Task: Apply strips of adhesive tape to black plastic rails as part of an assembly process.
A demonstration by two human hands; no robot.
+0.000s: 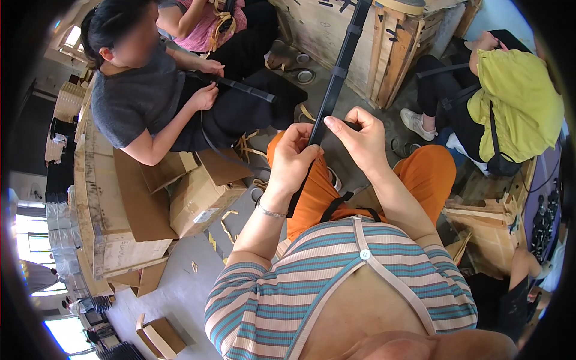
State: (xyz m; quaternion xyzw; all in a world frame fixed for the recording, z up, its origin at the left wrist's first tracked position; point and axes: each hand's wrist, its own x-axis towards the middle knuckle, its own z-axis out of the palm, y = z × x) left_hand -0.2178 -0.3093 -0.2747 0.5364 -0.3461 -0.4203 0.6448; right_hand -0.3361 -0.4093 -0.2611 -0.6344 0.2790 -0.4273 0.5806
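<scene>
A long, narrow black strap (335,84) with raised bands across it runs from the top of the view down between my knees. My left hand (294,157) is closed round its lower part, thumb on top. The tail of the strap hangs below that hand, over my orange trousers (425,180). My right hand (362,139) is beside the strap's right edge. Its thumb tip is against the strap, and a dark piece shows between thumb and curled fingers; whether that piece joins the strap is hard to see.
At left a seated person (144,90) holds a similar black strap (246,89). Another person in yellow (516,108) sits at right. Open cardboard boxes (204,201) lie by a wooden crate (114,210). A large crate (336,48) stands ahead. Yellow strips (227,227) litter the floor.
</scene>
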